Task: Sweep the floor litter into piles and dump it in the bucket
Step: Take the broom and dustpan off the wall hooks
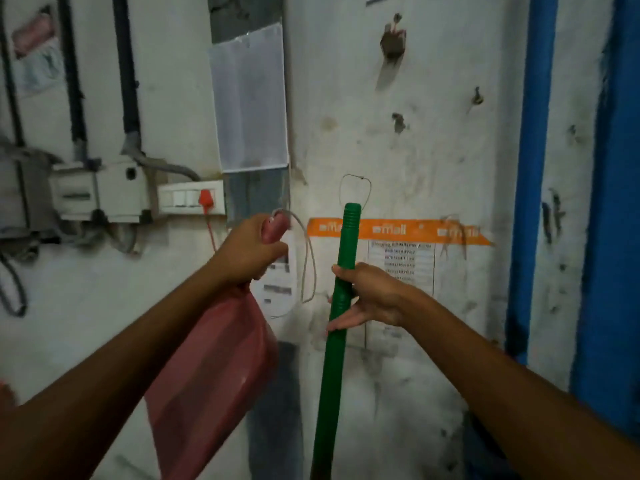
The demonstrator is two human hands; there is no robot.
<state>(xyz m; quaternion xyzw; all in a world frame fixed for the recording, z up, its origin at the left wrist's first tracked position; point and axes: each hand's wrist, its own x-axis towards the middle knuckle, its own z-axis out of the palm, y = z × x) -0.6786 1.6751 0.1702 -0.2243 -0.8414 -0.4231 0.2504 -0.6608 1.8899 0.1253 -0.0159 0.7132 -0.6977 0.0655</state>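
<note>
My left grip curls round the red dustpan handle, my right grip round the green broom handle, by the wall. Loose right fingers could let it slip; the cord may snag.

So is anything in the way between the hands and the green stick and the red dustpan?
Nothing visible. The left hand grips the red plastic dustpan by its handle, and the right hand holds the green plastic broom stick. No bucket shows.
</note>
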